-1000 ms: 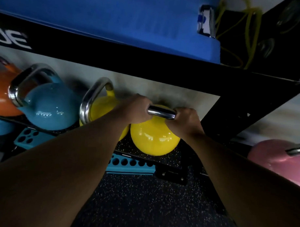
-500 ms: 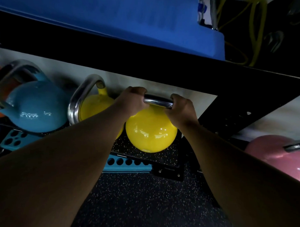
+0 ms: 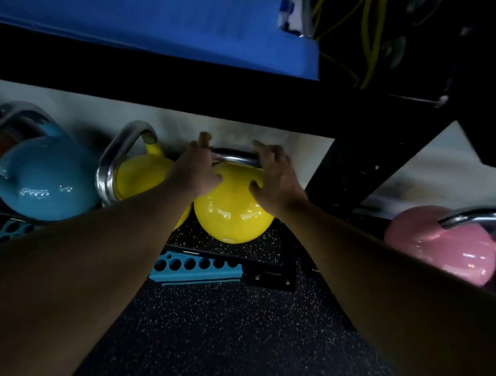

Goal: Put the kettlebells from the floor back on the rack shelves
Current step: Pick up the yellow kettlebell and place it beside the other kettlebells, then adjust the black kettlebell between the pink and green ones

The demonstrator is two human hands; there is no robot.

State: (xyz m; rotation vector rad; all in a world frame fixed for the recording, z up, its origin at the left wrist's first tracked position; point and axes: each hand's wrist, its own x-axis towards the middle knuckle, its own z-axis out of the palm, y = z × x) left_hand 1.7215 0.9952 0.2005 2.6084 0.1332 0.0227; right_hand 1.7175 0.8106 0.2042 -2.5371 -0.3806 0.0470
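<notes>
A yellow kettlebell (image 3: 232, 212) with a chrome handle sits on the speckled bottom shelf (image 3: 270, 250) of the black rack. My left hand (image 3: 195, 172) and my right hand (image 3: 275, 177) hover at either end of its handle, fingers spread and off the bar. A second yellow kettlebell (image 3: 142, 175) stands just left of it, and a blue kettlebell (image 3: 44, 186) further left. A pink kettlebell (image 3: 447, 245) lies on the floor at the right, outside the rack.
The black upper shelf beam (image 3: 188, 95) runs low over the hands, with a blue mat (image 3: 162, 19) on top. A slanted black rack strut (image 3: 362, 169) stands to the right. A blue perforated block (image 3: 196, 267) lies at the shelf's front edge. Speckled rubber floor (image 3: 230, 328) lies below.
Both hands have let go of the yellow kettlebell's handle and opened. The kettlebell now rests on the bottom shelf.
</notes>
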